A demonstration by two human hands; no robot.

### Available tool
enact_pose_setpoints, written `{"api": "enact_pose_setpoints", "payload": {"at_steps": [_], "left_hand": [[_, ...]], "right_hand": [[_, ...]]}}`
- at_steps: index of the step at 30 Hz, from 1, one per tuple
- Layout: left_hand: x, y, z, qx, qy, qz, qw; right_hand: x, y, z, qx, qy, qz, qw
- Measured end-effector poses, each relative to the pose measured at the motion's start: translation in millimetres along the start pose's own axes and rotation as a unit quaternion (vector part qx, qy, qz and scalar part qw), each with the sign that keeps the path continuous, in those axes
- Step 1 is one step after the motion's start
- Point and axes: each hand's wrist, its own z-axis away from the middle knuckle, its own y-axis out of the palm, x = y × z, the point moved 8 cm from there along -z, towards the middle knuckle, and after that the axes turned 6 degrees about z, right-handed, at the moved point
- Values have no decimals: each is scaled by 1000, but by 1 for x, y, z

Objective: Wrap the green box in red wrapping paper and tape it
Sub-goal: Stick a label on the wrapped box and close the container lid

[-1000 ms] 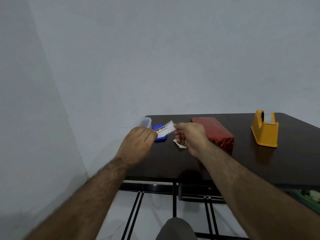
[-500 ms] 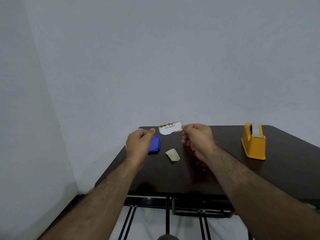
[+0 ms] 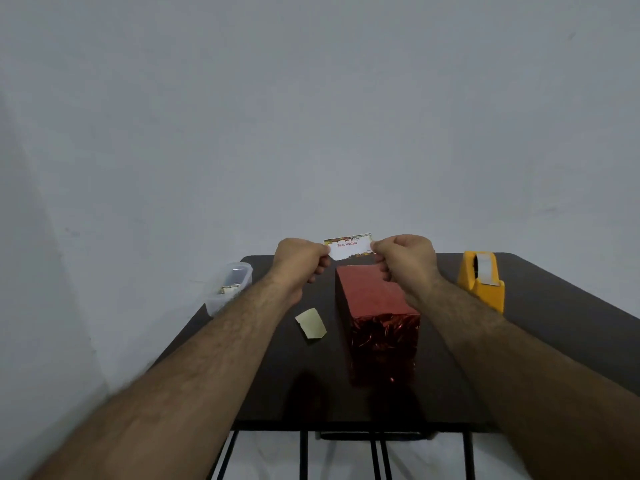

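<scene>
Together, two hands, left hand (image 3: pixel 300 260) and right hand (image 3: pixel 404 260), pinch one card (image 3: pixel 349 246).

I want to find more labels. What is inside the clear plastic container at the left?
The clear container holds something with a printed edge, perhaps more cards; its blurred walls and the left forearm hide the rest.

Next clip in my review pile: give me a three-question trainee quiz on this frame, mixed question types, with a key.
1. True or false: the tape dispenser stands on the table to the right of the wrapped box.
2. What do the left hand and right hand pinch between them?
A. a strip of tape
B. the "Best Wishes" label
C. the paper scrap
3. Fill in: the clear container sits at the table's ____ edge.

Key: 1 true; 2 B; 3 left.
</scene>
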Motion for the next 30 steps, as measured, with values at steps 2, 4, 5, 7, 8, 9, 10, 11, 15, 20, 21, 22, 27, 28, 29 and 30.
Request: {"api": "enact_pose_setpoints", "payload": {"at_steps": [2, 4, 5, 7, 8, 9, 10, 11, 15, 20, 21, 22, 27, 28, 29, 30], "left_hand": [[-1, 17, -13, 29, -11, -36, 999], [0, 33, -27, 56, -26, -75, 995], [1, 39, -32, 68, -33, -98, 992], [5, 51, -42, 90, -51, -152, 983], [8, 54, -43, 100, -61, -184, 976], [12, 58, -48, 108, -70, -217, 968], [16, 62, -51, 113, -75, -254, 958], [19, 64, -54, 114, -77, -287, 948], [25, 70, -60, 113, -62, -385, 914], [26, 72, -64, 114, -49, -422, 898], [26, 72, -65, 113, -46, -427, 896], [28, 72, -65, 113, -45, -429, 895], [29, 74, -73, 89, -19, -434, 896], [26, 73, -75, 72, -4, -445, 892], [23, 71, -76, 54, 12, -457, 888], [20, 69, -78, 37, 24, -462, 886]], "right_hand": [[1, -10, -17, -27, -13, 82, 996], [2, -17, -35, -46, -25, 179, 983], [2, -19, -43, -44, -26, 212, 976], [-4, -18, -56, -27, -18, 256, 966], [-7, -16, -60, -17, -13, 278, 960], [-11, -14, -66, -4, -9, 302, 953], [-15, -11, -72, 9, -7, 326, 945], [-19, -8, -75, 23, -5, 348, 937], [-36, 4, -85, 70, 5, 397, 915], [-46, 10, -89, 94, 1, 422, 902], [-47, 10, -90, 96, -2, 424, 901], [-48, 11, -91, 96, -7, 425, 900], [-47, 11, -92, 93, -25, 466, 880], [-47, 11, -92, 90, -25, 474, 875], [-47, 9, -93, 87, -23, 480, 873], [-47, 7, -93, 84, -23, 484, 871]]}}
